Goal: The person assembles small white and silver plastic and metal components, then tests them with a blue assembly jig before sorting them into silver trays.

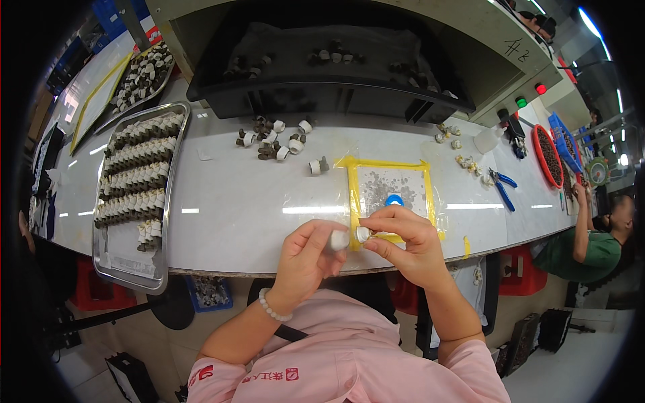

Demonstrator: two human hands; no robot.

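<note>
White bench [228,221] — white pieces [363,234], just apart, in both hands [304,252] [408,243].

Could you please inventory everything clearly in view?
table: one, white, centre
left piece: one, white, left fingers
right piece: one, white, right fingertips
taped sheet: one, white, beyond hands
small item: one, blue, on sheet
pliers: one, blue, right
bottle: one, whitish, right
loose parts: many, mostly white, on table
metal trays: two, silver, left
bin: one, black, top
baskets: two, red and blue, right
buttons: two, red and green, right
stools: several, red, below table
co-workers: several, one green-topped, right
left hand: one, bare, centre
right hand: one, bare, centre
</note>
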